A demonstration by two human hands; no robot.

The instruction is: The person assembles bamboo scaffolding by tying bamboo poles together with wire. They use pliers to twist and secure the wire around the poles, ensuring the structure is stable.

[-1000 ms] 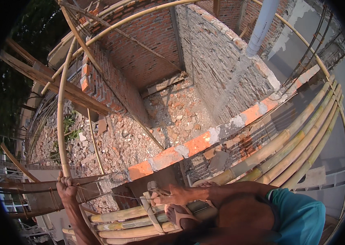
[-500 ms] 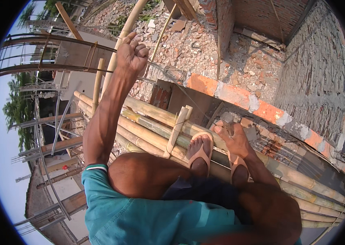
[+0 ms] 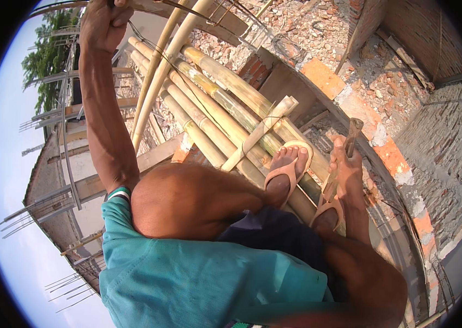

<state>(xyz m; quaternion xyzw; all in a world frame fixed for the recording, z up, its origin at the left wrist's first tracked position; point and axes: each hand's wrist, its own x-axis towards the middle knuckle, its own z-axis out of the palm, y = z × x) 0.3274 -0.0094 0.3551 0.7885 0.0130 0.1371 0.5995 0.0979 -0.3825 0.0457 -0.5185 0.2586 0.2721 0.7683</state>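
My left hand (image 3: 105, 27) is raised at the top left and partly cut off by the picture's edge. Its fingers are curled closed at a dark steel rebar (image 3: 59, 6). A thin dark wire (image 3: 146, 42) hangs beside this hand, down toward the bamboo. Low on the right, my right hand (image 3: 349, 167) is wrapped round a worn wooden-handled tool (image 3: 354, 131), pointing up past the thumb; what kind of tool is not clear. Under my sandalled feet lies a row of bamboo poles (image 3: 209, 106), crossed by a short split bamboo piece (image 3: 258, 134) tied on.
Two slanting bamboo poles (image 3: 157, 76) rise near my left arm. An orange and grey wall edge (image 3: 370, 112) runs along the right, with a drop beside it. Brick rubble (image 3: 302, 24) lies below, and a rough brick wall (image 3: 446, 136) stands far right.
The view has turned, and my left hand now appears higher and further left. My right hand appears further right, and the tool in it shows more plainly. The bamboo poles slope more steeply.
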